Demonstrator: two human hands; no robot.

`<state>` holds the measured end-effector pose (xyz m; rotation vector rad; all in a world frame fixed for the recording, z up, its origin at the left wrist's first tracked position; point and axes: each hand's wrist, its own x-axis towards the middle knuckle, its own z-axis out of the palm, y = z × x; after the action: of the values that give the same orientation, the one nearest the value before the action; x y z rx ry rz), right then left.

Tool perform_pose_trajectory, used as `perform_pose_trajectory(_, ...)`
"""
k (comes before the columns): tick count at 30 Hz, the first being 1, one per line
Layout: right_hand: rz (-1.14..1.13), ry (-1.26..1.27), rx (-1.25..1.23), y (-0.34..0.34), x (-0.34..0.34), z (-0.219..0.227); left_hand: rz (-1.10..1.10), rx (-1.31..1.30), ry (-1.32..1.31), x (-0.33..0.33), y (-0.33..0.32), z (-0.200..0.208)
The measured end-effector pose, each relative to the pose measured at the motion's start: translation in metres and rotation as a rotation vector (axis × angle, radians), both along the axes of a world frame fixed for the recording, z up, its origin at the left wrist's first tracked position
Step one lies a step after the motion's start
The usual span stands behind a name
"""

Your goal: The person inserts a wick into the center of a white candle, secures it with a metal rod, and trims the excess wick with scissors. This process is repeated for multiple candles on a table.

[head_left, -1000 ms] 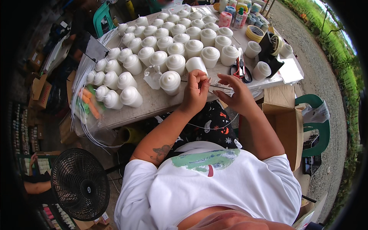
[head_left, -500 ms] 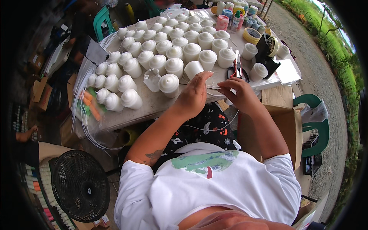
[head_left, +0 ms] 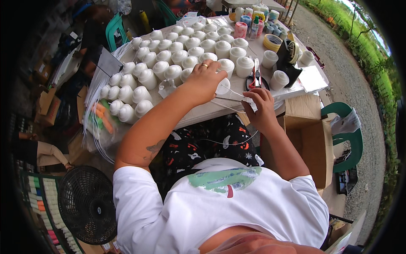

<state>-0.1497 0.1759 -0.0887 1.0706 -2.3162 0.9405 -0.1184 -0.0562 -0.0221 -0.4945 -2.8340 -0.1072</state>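
My left hand [head_left: 205,80] is wrapped over a white candle [head_left: 222,87] tipped on its side at the table's front edge. The candle's round flat end faces my right hand, and the rest is covered by my left fingers. A thin white wick cord [head_left: 232,92] runs from that end to my right hand [head_left: 259,103], whose thumb and fingers pinch it. Several white candles [head_left: 198,51] with domed, swirled tops stand in close rows beyond my left hand. My left forearm hides part of the nearest ones.
A red-and-grey cutter [head_left: 256,76] lies right of the candles, near a black tape dispenser [head_left: 287,59]. An open cardboard box [head_left: 304,142] and a green chair [head_left: 353,139] stand at right. White cords [head_left: 94,97] hang off the left edge. A black fan [head_left: 86,205] stands lower left.
My left hand has moved left and up onto the tipped candle, whose flat end now faces right. My right hand has dropped slightly, and the two hands are farther apart.
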Motion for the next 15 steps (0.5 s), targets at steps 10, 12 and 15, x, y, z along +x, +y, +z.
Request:
perform_pose_trajectory(10, 0.246, -0.083, -0.172, -0.024, 0.039, 0.024, -0.243, 1.349, -0.184, 0.064, 0.031, 0.018)
perform_pose_trajectory(12, 0.285, -0.221, -0.128, -0.019, 0.042, 0.022, -0.287, 1.500, -0.161, 0.071, 0.032, 0.011)
perform_pose_trajectory(15, 0.270, -0.219, -0.040, -0.014, 0.048, 0.009, -0.317, 1.538, -0.030, 0.080, 0.031, 0.009)
